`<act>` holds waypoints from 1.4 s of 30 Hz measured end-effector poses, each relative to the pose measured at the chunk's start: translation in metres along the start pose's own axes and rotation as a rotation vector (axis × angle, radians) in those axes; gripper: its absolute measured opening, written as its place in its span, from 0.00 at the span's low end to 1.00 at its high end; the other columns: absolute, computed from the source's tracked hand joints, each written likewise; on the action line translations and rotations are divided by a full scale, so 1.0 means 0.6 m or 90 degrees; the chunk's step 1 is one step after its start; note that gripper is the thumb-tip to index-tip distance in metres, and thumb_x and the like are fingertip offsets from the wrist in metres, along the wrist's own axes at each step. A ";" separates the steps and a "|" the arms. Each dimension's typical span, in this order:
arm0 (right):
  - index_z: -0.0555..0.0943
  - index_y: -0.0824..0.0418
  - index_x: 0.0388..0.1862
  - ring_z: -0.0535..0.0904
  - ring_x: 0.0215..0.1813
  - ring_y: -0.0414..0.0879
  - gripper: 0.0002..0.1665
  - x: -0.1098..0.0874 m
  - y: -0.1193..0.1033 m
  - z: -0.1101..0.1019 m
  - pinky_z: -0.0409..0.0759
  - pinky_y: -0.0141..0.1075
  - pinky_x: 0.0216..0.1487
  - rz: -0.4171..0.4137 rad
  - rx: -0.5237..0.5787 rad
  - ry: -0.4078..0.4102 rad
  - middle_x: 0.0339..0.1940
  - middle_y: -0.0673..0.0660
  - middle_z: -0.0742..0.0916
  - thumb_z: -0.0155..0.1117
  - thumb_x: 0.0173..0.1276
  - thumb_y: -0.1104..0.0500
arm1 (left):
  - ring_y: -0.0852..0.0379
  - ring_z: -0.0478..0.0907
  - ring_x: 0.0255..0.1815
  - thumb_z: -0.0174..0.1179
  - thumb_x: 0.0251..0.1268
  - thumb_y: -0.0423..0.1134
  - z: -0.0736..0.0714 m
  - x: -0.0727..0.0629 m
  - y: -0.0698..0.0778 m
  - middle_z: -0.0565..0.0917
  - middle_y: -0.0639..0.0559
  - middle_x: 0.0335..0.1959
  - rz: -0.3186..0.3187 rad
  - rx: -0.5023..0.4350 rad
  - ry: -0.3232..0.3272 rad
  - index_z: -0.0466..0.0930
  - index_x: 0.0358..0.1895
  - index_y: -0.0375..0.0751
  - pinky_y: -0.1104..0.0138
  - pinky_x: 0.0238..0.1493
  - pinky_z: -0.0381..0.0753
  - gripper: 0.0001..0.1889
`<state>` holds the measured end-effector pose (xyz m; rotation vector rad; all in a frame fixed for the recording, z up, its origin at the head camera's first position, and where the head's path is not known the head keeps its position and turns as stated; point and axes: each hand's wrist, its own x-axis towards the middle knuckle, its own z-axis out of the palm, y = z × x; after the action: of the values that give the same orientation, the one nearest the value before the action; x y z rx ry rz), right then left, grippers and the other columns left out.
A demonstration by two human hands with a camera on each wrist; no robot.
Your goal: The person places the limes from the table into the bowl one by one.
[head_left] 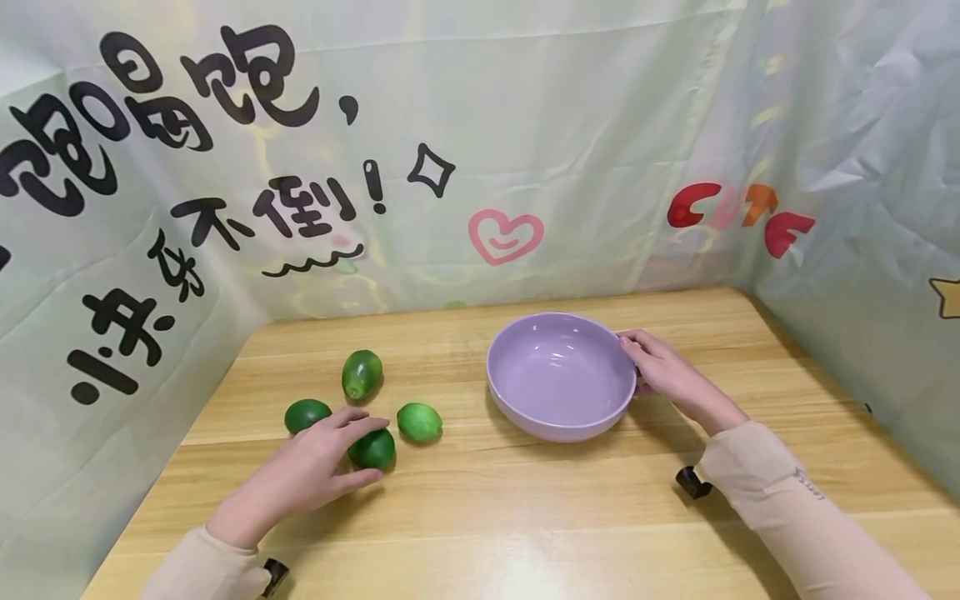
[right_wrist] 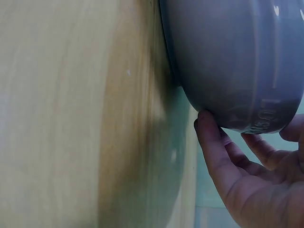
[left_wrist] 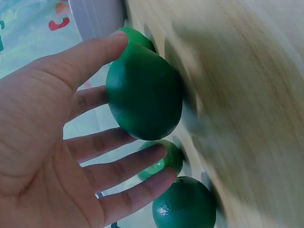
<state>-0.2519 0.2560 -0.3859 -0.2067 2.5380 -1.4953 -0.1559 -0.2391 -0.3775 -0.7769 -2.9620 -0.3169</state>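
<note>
My left hand (head_left: 322, 460) reaches over a dark green lime (left_wrist: 145, 92) on the table. Its thumb lies by the lime's top, and its fingers stretch out loosely along the far side; whether they touch is hard to tell. Three more limes are near: a dark one (head_left: 306, 415) partly behind the hand, one with a paler patch (head_left: 362, 375) farther back, and a bright green one (head_left: 420, 422) to the right. With my right hand (head_left: 660, 367) I hold the right side of a purple bowl (head_left: 555, 425), thumb by the rim and fingertips against the outer wall.
The wooden table (head_left: 480, 517) carries the bowl and limes. A printed cloth curtain (head_left: 600, 167) rises behind the table and along both sides. Black camera mounts sit at both wrists, beside the sleeves (head_left: 757, 467).
</note>
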 end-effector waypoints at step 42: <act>0.59 0.72 0.83 0.74 0.74 0.67 0.37 0.011 0.019 0.002 0.86 0.46 0.65 0.014 0.080 0.000 0.79 0.77 0.69 0.33 0.92 0.45 | 0.56 0.85 0.48 0.77 0.66 0.46 0.013 0.017 -0.001 0.86 0.46 0.56 0.002 -0.006 0.038 0.84 0.65 0.46 0.56 0.46 0.88 0.26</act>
<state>-0.2582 0.2589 -0.3971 -0.1596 2.4284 -1.6389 -0.1650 -0.2330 -0.3841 -0.7593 -2.9052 -0.3471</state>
